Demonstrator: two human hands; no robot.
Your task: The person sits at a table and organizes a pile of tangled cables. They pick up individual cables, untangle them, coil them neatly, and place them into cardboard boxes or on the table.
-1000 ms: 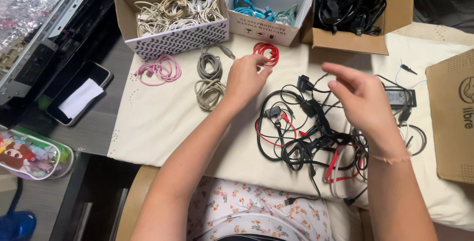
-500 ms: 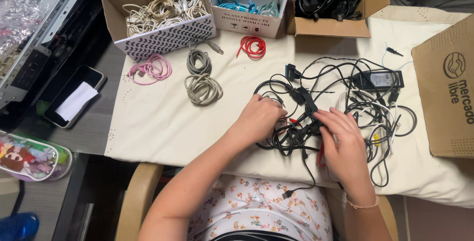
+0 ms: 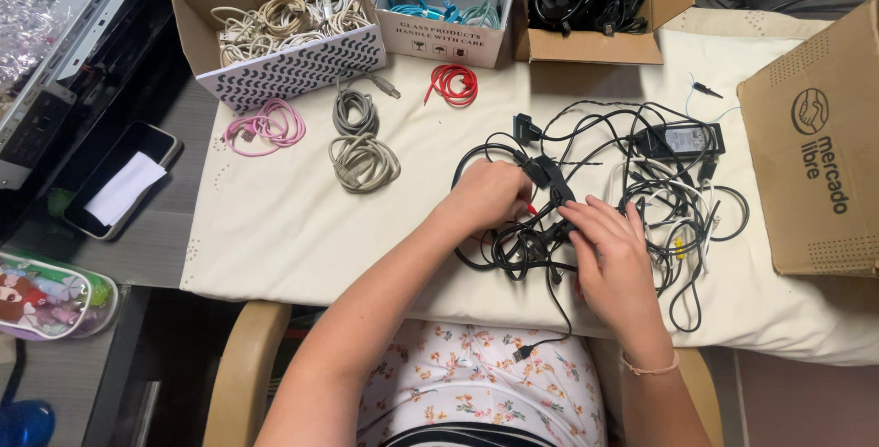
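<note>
Cream-covered table: left hand and right hand, moved down from red cable, now gripping black cable tangle.

Soft, even indoor light, bright on the cream cloth; faint shadows under the forearms, no glare; sharp focus throughout; dim left edge, slight wide-angle bend

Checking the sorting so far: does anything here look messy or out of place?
Yes. The black cable tangle under both hands is one knotted heap, with a power adapter caught in it. The pink, grey and red cables lie neatly coiled. One plug dangles off the table edge.
</note>
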